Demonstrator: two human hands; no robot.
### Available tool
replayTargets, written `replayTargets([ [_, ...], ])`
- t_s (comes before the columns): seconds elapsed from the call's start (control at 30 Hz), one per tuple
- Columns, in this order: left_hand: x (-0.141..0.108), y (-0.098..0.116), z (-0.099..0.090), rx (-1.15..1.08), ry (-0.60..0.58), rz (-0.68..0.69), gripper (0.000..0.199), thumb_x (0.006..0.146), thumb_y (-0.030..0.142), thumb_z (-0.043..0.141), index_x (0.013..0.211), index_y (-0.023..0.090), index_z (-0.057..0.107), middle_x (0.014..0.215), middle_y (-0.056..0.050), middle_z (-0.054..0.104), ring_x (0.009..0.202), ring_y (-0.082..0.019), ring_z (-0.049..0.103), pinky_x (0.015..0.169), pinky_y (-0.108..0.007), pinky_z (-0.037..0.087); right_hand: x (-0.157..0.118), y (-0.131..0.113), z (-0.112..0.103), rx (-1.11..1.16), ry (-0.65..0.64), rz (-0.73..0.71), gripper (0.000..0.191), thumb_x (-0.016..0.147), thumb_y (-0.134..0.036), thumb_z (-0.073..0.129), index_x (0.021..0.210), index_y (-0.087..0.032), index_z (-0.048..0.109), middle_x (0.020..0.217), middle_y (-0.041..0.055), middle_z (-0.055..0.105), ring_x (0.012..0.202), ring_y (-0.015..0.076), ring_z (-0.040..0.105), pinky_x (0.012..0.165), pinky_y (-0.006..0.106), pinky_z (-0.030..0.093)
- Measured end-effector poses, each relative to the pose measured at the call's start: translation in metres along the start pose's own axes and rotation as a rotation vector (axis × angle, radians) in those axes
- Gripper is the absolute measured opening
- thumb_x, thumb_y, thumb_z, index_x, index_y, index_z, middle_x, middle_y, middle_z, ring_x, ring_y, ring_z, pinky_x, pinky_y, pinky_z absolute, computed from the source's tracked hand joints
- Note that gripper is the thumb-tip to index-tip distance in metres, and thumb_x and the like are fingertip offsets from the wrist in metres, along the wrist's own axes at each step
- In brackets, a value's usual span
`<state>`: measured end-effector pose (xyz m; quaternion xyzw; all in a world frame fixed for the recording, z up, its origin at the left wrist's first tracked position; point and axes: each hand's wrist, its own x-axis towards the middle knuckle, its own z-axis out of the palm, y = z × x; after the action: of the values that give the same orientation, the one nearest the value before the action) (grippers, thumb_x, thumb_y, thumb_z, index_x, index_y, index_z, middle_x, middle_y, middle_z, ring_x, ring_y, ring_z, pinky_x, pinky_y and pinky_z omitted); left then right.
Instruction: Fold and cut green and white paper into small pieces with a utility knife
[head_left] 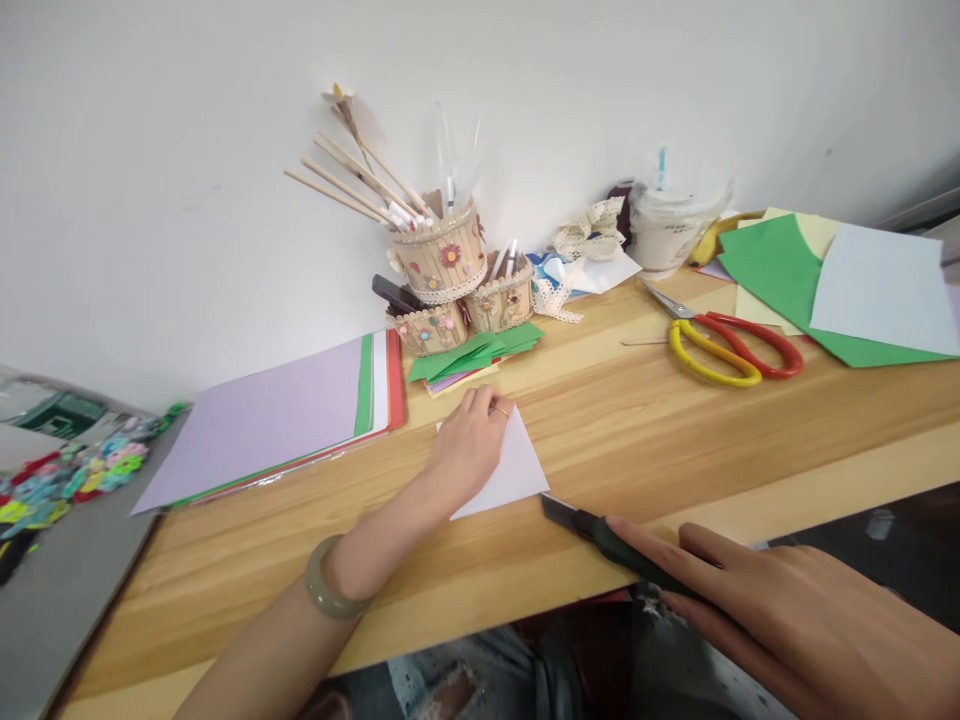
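Observation:
A small white paper (514, 465) lies on the wooden table (600, 400). My left hand (472, 440), with a ring and a bracelet, rests on its upper left part; the fingers are curled, and what they may hold is hidden. My right hand (772, 600) grips the dark handle of a utility knife (622, 548). The knife's blade points left, its tip at the paper's lower right corner.
Coloured sheets (285, 410) are stacked at the left. Decorated holders (439, 260) with sticks and pens stand by the wall, green paper pieces (480, 352) before them. Scissors (724, 345), a cup (664, 235) and more paper (885, 290) lie to the right.

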<state>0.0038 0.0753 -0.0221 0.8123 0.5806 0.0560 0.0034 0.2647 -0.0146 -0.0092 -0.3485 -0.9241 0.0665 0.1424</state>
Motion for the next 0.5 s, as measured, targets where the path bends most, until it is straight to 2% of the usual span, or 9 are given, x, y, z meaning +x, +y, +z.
replayTargets([
  [0.2,0.000,0.002,-0.005,-0.025,-0.002,-0.009,0.024,0.099,0.020,0.037,0.109,0.019,0.059,0.111,-0.006,0.056,0.107,-0.023,0.052,0.090,-0.036,0.046,0.001,0.000,0.000,0.003,0.058,-0.039,0.042,0.098,-0.024,0.029,0.138,-0.022,0.041,0.076,-0.0034,0.065,0.044,0.0091,0.060,0.038,0.025,0.042],
  [0.33,-0.003,0.000,-0.007,-0.066,0.032,0.026,0.027,0.099,0.021,0.037,0.113,0.017,0.061,0.113,-0.008,0.059,0.110,-0.022,0.054,0.096,-0.036,0.045,0.004,-0.003,0.001,-0.029,0.073,0.014,0.042,0.097,-0.024,0.033,0.138,-0.023,0.041,0.073,-0.0051,0.065,0.043,0.0092,0.059,0.036,0.027,0.040],
  [0.43,-0.010,-0.004,-0.006,-0.080,0.048,0.072,0.034,0.100,0.021,0.034,0.126,0.013,0.055,0.130,-0.011,0.056,0.124,-0.023,0.048,0.108,-0.038,0.036,0.004,-0.005,0.004,-0.046,0.090,0.039,0.044,0.094,-0.020,0.035,0.138,-0.023,0.039,0.070,-0.0057,0.064,0.042,0.0097,0.058,0.035,0.027,0.038],
  [0.5,-0.016,-0.006,-0.005,-0.069,-0.024,0.086,0.041,0.100,0.023,0.032,0.138,0.009,0.043,0.146,-0.013,0.043,0.137,-0.024,0.036,0.115,-0.040,0.027,0.002,-0.005,0.006,-0.081,0.085,0.033,0.046,0.094,-0.020,0.035,0.139,-0.021,0.038,0.074,-0.0043,0.064,0.045,0.0102,0.059,0.036,0.027,0.039],
])
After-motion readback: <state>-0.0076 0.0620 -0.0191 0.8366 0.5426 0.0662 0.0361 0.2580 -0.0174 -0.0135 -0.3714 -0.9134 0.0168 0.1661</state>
